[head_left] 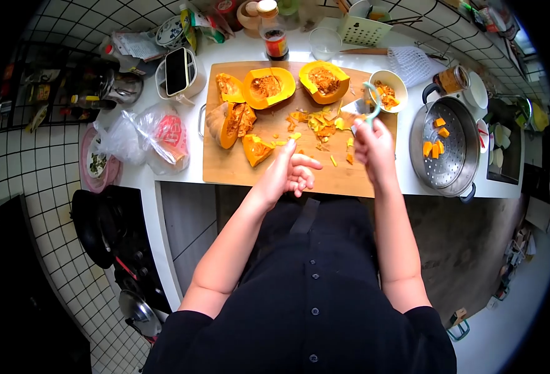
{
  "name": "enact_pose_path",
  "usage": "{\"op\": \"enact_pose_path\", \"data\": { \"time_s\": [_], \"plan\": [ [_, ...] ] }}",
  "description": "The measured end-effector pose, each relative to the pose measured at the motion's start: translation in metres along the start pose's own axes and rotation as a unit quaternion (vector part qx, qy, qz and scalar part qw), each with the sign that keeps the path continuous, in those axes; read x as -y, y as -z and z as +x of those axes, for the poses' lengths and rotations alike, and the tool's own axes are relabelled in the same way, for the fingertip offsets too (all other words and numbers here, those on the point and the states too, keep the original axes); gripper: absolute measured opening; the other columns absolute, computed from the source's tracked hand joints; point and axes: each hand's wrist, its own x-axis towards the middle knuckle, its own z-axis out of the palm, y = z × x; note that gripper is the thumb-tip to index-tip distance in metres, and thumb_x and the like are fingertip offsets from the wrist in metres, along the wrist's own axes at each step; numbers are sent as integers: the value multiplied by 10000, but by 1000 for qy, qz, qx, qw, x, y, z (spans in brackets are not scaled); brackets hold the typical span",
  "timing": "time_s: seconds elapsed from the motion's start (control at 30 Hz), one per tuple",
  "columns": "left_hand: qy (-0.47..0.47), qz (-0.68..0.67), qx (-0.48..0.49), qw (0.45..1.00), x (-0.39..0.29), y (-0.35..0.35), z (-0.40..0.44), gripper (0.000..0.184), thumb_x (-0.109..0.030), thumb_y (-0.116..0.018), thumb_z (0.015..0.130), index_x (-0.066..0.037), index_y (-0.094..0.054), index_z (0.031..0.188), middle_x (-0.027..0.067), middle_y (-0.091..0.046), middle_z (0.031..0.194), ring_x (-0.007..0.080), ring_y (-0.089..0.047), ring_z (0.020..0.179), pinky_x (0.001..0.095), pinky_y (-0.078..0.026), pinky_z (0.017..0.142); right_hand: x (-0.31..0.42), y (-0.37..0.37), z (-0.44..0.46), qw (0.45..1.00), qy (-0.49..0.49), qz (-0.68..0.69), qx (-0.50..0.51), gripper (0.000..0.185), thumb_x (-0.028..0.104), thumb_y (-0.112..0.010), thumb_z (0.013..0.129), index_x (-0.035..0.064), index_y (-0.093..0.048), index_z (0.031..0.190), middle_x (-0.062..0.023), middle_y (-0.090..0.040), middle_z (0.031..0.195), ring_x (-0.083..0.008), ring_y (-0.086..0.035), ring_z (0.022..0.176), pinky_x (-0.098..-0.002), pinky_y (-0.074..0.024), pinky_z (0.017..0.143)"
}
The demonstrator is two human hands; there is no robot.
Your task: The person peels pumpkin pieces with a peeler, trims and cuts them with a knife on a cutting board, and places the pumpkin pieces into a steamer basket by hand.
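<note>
My right hand [375,149] is closed around a pale teal peeler [373,98], its curved head raised over the board's right side. My left hand [289,171] is held over the front edge with fingers apart and nothing in it. Nearest to it lies a small pumpkin wedge [256,151] on the wooden cutting board [343,177]. Bigger pumpkin pieces [278,87] with seeds and pulp sit at the back and left, one a seedy half [326,81]. Peel scraps [322,123] cover the middle. Close to the right hand, a shiny metal blade [353,109] is partly hidden.
A metal steamer [446,146] with several pumpkin chunks stands to the right. Beside the board is a white bowl [395,82] of orange pulp. A sauce bottle [274,37] rises behind; plastic bags [156,140] and a phone [176,71] on a container are left.
</note>
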Motion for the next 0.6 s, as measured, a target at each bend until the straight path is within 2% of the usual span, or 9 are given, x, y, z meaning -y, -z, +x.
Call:
{"op": "enact_pose_path", "data": {
  "time_s": [0.03, 0.13, 0.2, 0.27, 0.3, 0.4, 0.43, 0.53, 0.6],
  "plan": [
    [-1, -1, -5, 1000, 3, 3, -1, 726, -575, -190, 970, 8, -612, 1061, 25, -565, 666, 81, -512, 580, 199, -412, 517, 10, 4, 9, 998, 22, -34, -38, 184, 192, -634, 885, 123, -464, 878, 65, -400, 648, -10, -333, 480, -170, -222, 385],
    [-32, 24, -35, 999, 10, 11, -2, 661, -530, -219, 983, 3, -605, 1051, 6, -542, 679, 70, -482, 581, 197, -407, 531, 14, 37, 49, 989, 81, -54, -111, 176, 190, -610, 909, 69, -507, 984, 66, -392, 651, -14, -326, 484, -163, -233, 396],
    [-46, 25, -46, 998, 13, 13, -1, 528, -454, -308, 992, -17, -600, 1042, -15, -523, 689, 52, -454, 586, 190, -394, 543, 11, 54, 67, 989, 64, -60, -116, 203, 217, -569, 935, 53, -517, 1042, 58, -396, 659, -18, -328, 486, -166, -238, 396],
    [-54, 54, -77, 994, 12, 11, 1, 477, -425, -342, 992, -27, -602, 1035, -22, -519, 687, 45, -445, 584, 186, -380, 540, 5, 60, 67, 990, 63, -47, -119, 201, 235, -548, 944, 48, -535, 1016, 44, -434, 658, -19, -368, 478, -175, -266, 377],
    [-60, 54, -82, 993, 11, 10, 3, 364, -354, -413, 987, -48, -608, 1012, -35, -509, 703, 35, -425, 590, 180, -353, 535, 3, 60, 62, 990, 62, -40, -120, 205, 244, -538, 949, 46, -543, 1003, 36, -453, 657, -19, -387, 474, -179, -280, 368],
    [-139, 148, -129, 971, 9, -2, 13, 301, -316, -461, 978, -59, -616, 990, -46, -497, 723, 24, -401, 600, 173, -327, 538, 3, 44, 36, 991, 55, -66, -100, 227, 243, -490, 972, 46, -547, 1068, 37, -437, 654, -21, -378, 472, -179, -274, 369],
    [-170, 147, -147, 963, 5, -10, 19, 197, -234, -545, 950, -51, -614, 971, -54, -490, 738, 22, -409, 625, 172, -345, 560, 4, 38, 26, 994, 48, -52, -79, 241, 238, -478, 979, 46, -542, 1110, 41, -430, 651, -22, -375, 475, -175, -271, 376],
    [-292, 199, -178, 918, -2, -35, 47, 147, -174, -596, 920, -32, -602, 956, -52, -493, 746, 37, -435, 645, 187, -375, 580, 2, 34, 9, 997, 62, -45, -33, 212, 205, -468, 986, 46, -540, 1107, 44, -431, 647, -16, -375, 488, -167, -274, 407],
    [-336, 286, -193, 877, -19, -52, 60, 136, -124, -643, 879, -17, -592, 945, -29, -523, 780, 54, -458, 662, 215, -405, 592, 0, 33, 0, 994, 80, -75, -29, 204, 186, -475, 984, 38, -539, 1108, 46, -439, 652, -13, -380, 498, -168, -281, 420]
  ]
}}
